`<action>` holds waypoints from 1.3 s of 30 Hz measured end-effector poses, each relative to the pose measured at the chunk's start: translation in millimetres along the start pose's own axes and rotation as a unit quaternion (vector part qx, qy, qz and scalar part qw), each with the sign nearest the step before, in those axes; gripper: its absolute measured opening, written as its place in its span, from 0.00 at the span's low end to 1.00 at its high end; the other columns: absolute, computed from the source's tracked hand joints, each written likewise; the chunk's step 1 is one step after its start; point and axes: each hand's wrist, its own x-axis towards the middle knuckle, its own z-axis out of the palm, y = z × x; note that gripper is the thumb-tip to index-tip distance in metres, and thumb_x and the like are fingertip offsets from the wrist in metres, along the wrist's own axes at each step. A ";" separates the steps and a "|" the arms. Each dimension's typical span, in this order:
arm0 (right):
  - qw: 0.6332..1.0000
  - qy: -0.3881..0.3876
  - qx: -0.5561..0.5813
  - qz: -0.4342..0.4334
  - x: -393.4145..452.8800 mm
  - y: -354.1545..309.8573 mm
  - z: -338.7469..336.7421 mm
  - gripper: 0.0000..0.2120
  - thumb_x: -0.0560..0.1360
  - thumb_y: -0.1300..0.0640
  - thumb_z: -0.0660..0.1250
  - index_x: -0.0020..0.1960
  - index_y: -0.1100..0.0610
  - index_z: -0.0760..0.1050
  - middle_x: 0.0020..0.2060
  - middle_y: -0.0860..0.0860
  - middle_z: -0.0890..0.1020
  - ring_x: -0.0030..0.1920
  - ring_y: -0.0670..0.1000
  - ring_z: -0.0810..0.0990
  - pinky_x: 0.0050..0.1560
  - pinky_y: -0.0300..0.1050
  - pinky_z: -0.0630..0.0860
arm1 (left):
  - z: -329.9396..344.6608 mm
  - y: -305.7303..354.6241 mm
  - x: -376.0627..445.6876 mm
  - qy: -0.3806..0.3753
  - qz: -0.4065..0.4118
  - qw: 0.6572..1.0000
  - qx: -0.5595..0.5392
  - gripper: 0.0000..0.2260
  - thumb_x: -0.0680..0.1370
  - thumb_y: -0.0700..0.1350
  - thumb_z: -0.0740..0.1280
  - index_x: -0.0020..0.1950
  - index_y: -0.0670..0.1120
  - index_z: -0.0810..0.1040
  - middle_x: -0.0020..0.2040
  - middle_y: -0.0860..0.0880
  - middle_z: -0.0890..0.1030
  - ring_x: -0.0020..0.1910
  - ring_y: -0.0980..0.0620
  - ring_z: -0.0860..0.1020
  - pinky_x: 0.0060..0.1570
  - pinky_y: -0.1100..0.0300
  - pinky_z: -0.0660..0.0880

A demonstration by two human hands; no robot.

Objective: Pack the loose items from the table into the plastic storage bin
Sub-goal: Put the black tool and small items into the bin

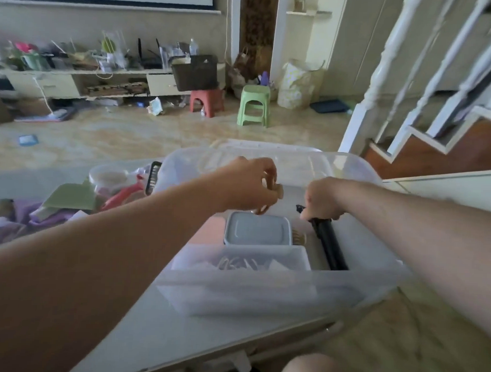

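Gripping a black tube (331, 246) inside the clear storage bin (262, 295) with the right hand (321, 199); left hand (252, 186) hovering above, fingers curled, contents unclear.

Views: one only, head-worn, wide-angle; nothing shared with a second view.
Position: above the table's (139, 329) near edge.
Direction: forward and down, over both forearms into the plastic storage bin (262, 295).
Nearness: close; the bin fills the lower middle.
Far field: floor, green stool (255, 105), staircase (436, 109), all blurred.
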 end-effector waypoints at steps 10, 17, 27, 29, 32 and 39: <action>0.995 -0.091 0.021 0.027 53.0 14.3 50.1 0.16 0.78 0.45 0.72 0.51 0.59 0.82 0.48 0.57 0.85 0.41 0.55 0.84 0.47 0.51 0.84 | 82.5 -7.3 84.3 -0.156 -0.023 0.986 0.054 0.14 0.75 0.49 0.76 0.58 0.51 0.78 0.49 0.49 0.84 0.37 0.52 0.83 0.35 0.61 0.80; 0.997 -0.047 0.063 -0.026 51.1 8.4 39.0 0.15 0.84 0.49 0.64 0.62 0.59 0.80 0.51 0.55 0.83 0.34 0.52 0.80 0.30 0.39 0.78 | 103.7 -38.2 82.7 -0.128 -0.063 0.989 -0.035 0.24 0.72 0.47 0.77 0.66 0.55 0.75 0.51 0.52 0.80 0.40 0.50 0.83 0.35 0.58 0.83; 0.901 -0.079 0.420 -0.070 32.8 14.2 8.6 0.12 0.79 0.52 0.63 0.46 0.55 0.83 0.38 0.51 0.87 0.33 0.49 0.83 0.43 0.43 0.78 | 100.4 -18.3 84.6 -0.102 -0.069 0.977 -0.175 0.32 0.63 0.51 0.82 0.62 0.47 0.73 0.44 0.46 0.87 0.43 0.44 0.86 0.43 0.48 0.84; 0.911 -0.056 0.401 -0.078 30.8 19.1 7.0 0.08 0.79 0.56 0.66 0.47 0.57 0.83 0.37 0.53 0.87 0.32 0.48 0.83 0.39 0.41 0.78 | 95.0 -15.1 84.8 -0.101 -0.083 0.960 -0.249 0.34 0.67 0.43 0.83 0.68 0.45 0.71 0.52 0.44 0.85 0.46 0.45 0.86 0.49 0.46 0.85; 0.930 -0.022 0.365 -0.030 29.8 37.3 7.4 0.04 0.78 0.58 0.71 0.47 0.58 0.83 0.34 0.52 0.85 0.31 0.48 0.82 0.38 0.41 0.80 | 81.3 -9.7 80.6 -0.163 -0.089 0.942 -0.280 0.39 0.73 0.38 0.79 0.79 0.49 0.62 0.65 0.42 0.79 0.55 0.41 0.85 0.57 0.46 0.83; 0.975 0.169 0.107 -0.101 32.0 38.8 26.0 0.10 0.75 0.49 0.73 0.55 0.48 0.79 0.50 0.50 0.76 0.50 0.54 0.78 0.49 0.47 0.77 | 68.4 -1.1 49.7 -0.358 -0.026 0.881 0.309 0.31 0.81 0.62 0.66 0.82 0.61 0.60 0.81 0.50 0.66 0.76 0.46 0.68 0.75 0.48 0.62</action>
